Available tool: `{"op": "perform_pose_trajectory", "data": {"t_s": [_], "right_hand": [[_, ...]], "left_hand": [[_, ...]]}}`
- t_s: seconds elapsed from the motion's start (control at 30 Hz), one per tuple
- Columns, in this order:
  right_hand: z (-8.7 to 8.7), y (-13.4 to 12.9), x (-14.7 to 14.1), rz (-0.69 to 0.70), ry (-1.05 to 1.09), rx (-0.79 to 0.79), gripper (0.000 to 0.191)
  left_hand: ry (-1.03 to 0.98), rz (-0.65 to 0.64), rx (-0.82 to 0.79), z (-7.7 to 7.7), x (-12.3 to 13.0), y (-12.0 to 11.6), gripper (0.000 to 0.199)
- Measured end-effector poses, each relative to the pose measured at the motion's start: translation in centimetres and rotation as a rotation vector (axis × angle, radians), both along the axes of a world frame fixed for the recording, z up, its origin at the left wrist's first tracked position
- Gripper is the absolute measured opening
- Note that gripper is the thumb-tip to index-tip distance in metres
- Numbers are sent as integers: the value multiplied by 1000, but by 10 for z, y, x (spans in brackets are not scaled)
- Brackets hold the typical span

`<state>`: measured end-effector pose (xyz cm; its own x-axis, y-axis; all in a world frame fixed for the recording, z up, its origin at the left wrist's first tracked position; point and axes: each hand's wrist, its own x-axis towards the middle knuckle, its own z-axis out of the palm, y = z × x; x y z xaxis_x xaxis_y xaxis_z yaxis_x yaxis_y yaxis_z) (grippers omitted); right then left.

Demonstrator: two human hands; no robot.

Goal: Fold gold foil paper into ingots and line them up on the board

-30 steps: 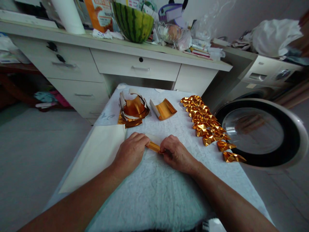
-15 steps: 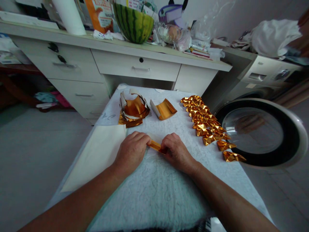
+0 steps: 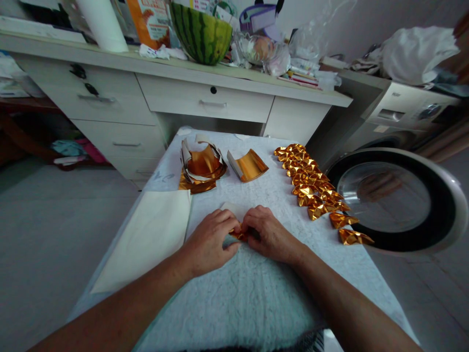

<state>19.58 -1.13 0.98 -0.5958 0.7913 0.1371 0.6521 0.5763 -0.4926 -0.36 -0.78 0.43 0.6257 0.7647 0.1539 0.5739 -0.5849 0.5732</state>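
Between my hands, a small piece of gold foil paper (image 3: pixel 240 235) rests low over the cloth-covered table. My left hand (image 3: pixel 214 239) touches its left end with curled fingers, the thumb apart below. Closed fingers of my right hand (image 3: pixel 266 232) grip its right end. Beyond them lie a curved gold sheet (image 3: pixel 251 166) and a pile of curled gold sheets (image 3: pixel 203 164). Several folded gold foil pieces (image 3: pixel 311 181) form rows on the right, with a single one (image 3: pixel 353 237) nearest me. A pale paper sheet (image 3: pixel 146 237) lies to the left.
A white desk (image 3: pixel 220 73) with drawers stands behind the table, holding a watermelon half (image 3: pixel 201 34), a paper roll (image 3: pixel 102 24) and plastic bags. At the right, the round door (image 3: pixel 395 200) of a washing machine hangs open beside the table edge.
My left hand has shifted slightly right and nearer me, its thumb now apart from the fingers. The hands are closer together, and less of the gold foil shows between them.
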Motion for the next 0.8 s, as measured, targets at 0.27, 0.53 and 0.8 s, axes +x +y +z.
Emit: {"op": "perform_pose_trajectory", "data": {"t_s": [0.27,0.53,0.8], "right_hand": [[1,3,9,-34,44,-57,6],[1,4,13,-69,105,-151,6],[-2,5,11,-110,105,-140,6]], "left_hand": [[-1,53,-21,-4,6,4,7],[-26,58,-22,-6,6,5,8],[-16,69,-40,-4,7,5,14]]}}
